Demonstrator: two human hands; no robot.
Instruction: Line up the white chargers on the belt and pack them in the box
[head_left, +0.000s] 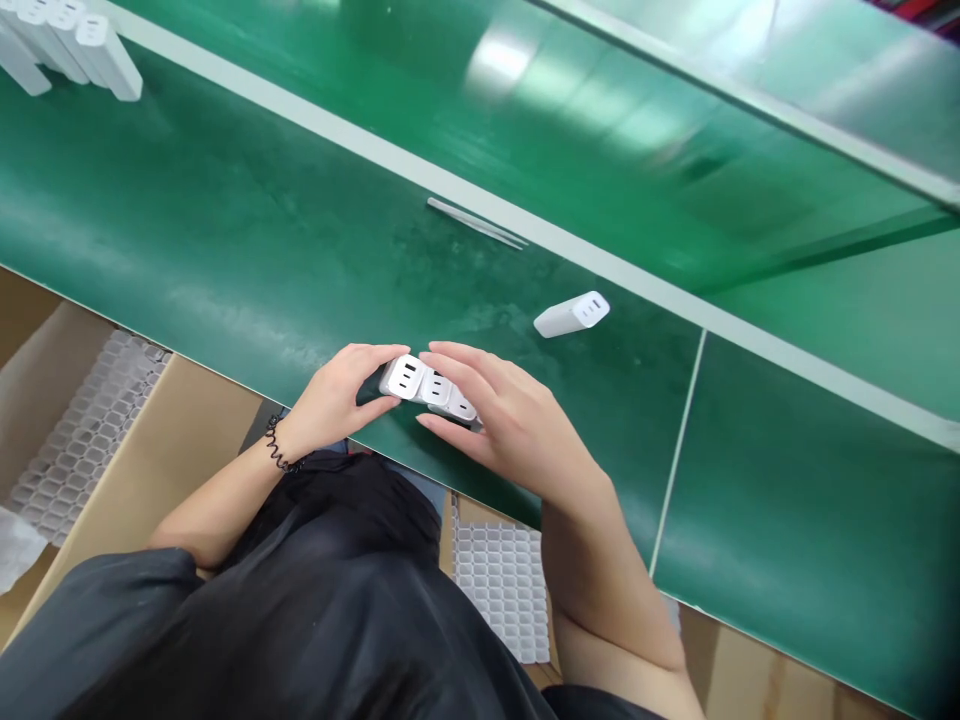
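Close to the bench's front edge, a short row of white USB chargers point(406, 376) stands pressed together between my hands, port ends up. My left hand point(347, 392) grips the row's left end between thumb and fingers. At the right end, my right hand point(504, 407) curls around the chargers, its fingers covering part of them. Ahead and to the right, a single white charger point(571, 314) is apart from the row, with its port face toward the upper right. Metal tweezers point(477, 223) lie beyond my hands, by the white strip.
Several more white chargers point(112, 60) stand grouped at the far left of the green bench point(247, 230). A pale line crosses the bench on the right. Below the front edge are a cardboard box with a cell tray point(82, 430) and another cell tray point(504, 590).
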